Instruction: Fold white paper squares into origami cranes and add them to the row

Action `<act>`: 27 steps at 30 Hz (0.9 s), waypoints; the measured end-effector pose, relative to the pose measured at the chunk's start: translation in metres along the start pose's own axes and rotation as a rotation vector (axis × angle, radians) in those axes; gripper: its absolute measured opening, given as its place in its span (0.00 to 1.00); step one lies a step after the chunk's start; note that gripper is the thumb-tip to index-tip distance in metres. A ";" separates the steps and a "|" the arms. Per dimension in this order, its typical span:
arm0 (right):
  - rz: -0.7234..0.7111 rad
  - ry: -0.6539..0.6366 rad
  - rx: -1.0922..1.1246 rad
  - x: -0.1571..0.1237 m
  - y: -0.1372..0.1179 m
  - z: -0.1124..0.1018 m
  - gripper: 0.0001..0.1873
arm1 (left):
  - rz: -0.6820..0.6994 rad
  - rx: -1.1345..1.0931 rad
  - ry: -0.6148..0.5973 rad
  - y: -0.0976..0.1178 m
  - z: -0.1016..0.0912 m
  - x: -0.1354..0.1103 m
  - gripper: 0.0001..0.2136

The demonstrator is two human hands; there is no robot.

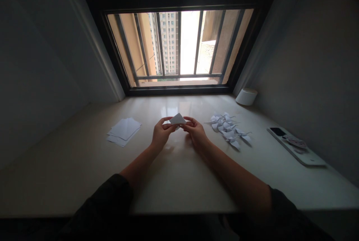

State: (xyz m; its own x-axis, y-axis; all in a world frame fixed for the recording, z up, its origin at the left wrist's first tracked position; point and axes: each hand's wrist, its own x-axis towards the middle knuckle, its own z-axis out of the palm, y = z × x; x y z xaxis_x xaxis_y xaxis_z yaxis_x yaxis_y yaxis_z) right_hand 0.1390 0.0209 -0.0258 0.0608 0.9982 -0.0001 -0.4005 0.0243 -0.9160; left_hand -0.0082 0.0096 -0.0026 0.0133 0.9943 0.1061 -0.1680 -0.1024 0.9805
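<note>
A small folded piece of white paper [177,119] is held just above the pale table [174,173], between both my hands. My left hand [161,133] pinches its left end with thumb and fingers closed. On the other end, my right hand [196,130] has its fingers pressed on the paper. A loose stack of flat white sheets [123,130] lies to the left of my hands. To the right sits a pile of several folded white paper figures [229,130].
A white phone [295,145] with a dark patch and a patterned sticker lies at the far right. A small white round container [246,96] stands by the barred window [179,46]. Walls close in on both sides.
</note>
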 end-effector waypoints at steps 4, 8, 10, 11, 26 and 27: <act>0.044 -0.006 0.028 -0.001 -0.001 0.001 0.23 | 0.004 0.004 0.004 -0.003 -0.002 0.002 0.25; 0.034 -0.034 0.024 -0.001 -0.004 0.001 0.20 | -0.034 -0.026 0.017 -0.002 -0.002 0.004 0.25; 0.017 -0.062 0.019 -0.002 -0.005 0.000 0.18 | -0.060 -0.048 0.031 -0.001 -0.002 0.005 0.25; 0.009 -0.073 0.015 -0.002 -0.006 0.000 0.18 | -0.071 -0.056 0.037 0.000 -0.002 0.005 0.25; -0.017 -0.106 -0.025 -0.002 -0.016 -0.005 0.22 | -0.108 -0.077 0.095 0.000 -0.003 0.008 0.27; -0.012 -0.096 -0.036 -0.002 -0.017 -0.004 0.22 | -0.103 -0.074 0.099 0.000 -0.004 0.008 0.27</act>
State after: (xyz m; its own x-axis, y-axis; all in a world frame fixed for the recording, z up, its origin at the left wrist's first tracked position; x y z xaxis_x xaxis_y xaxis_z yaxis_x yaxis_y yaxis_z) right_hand 0.1496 0.0178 -0.0123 -0.0230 0.9986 0.0479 -0.3672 0.0361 -0.9294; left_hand -0.0117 0.0181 -0.0024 -0.0623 0.9979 -0.0147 -0.2429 -0.0009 0.9701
